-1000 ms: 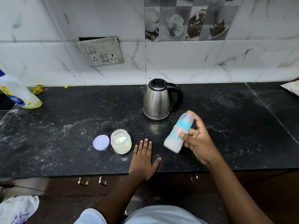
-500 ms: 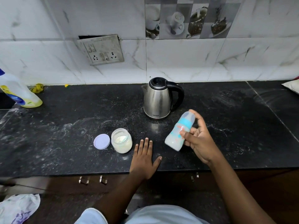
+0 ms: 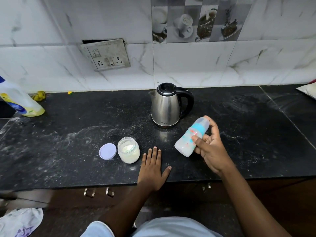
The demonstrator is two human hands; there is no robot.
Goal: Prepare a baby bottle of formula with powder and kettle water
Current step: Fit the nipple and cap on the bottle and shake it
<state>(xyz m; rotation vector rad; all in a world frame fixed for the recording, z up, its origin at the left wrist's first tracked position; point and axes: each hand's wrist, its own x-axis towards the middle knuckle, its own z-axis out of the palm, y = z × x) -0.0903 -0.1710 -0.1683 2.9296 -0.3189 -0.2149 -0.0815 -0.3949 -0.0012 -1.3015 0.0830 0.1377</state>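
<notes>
1. The baby bottle (image 3: 186, 142) is hanging in the air above the right-middle part of the black worktop (image 3: 68, 151), tilted, with its base pointing down to the left and its clear capped end pointing up and away. A teal band is circling its neck, and its body is looking milky white.
2. The right hand (image 3: 210, 151) is gripping the bottle, with the thumb lying across the front of it and the fingers curling round behind.
3. The left hand (image 3: 151, 168) is resting flat on the worktop near its front edge, fingers straight and slightly spread, holding nothing. It is lying between the bottle and the jar.
4. An open glass jar (image 3: 129, 151) of pale powder is standing upright just left of the left hand, not touching it.
5. A round lilac lid (image 3: 107, 151) is lying flat on the worktop, right beside the jar on its left.
6. A steel kettle (image 3: 166, 106) with a black lid and handle is standing further back, behind the bottle and the left hand, with its spout facing left and its handle facing right.
7. A plastic bottle of yellow liquid (image 3: 20, 101) is standing at the far left edge, well apart from the rest, with a crumpled yellow scrap (image 3: 39, 96) lying near it against the wall.
8. A grimy socket plate (image 3: 106, 54) is sitting crooked on the marbled wall tiles above the worktop.
9. A pale cloth (image 3: 20, 221) is lying low at the bottom left, below the worktop.
</notes>
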